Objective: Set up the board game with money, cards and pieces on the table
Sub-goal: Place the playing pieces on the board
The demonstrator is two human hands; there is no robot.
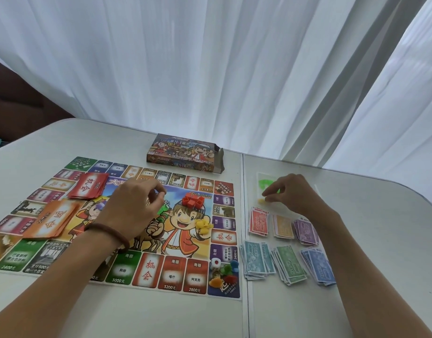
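Note:
The paper game board (175, 276) lies flat on the white table. My left hand (134, 208) hovers over its middle with curled fingers, and small green pieces (164, 209) show just under the fingertips. Whether it holds one I cannot tell. Red houses (195, 200) and yellow pieces (203, 225) sit in small heaps on the board. My right hand (293, 191) reaches into a clear bag (262, 178) with green pieces (265, 184) and pinches at a yellow piece (261, 201). Red cards (90, 189) and orange cards (53, 222) lie on the board's left.
Several stacks of play money (288, 245) lie right of the board. A die (215, 263) and coloured pawns (227, 272) stand on the board's near right corner. The game box (185, 152) lies behind the board. White curtains hang beyond the table's far edge.

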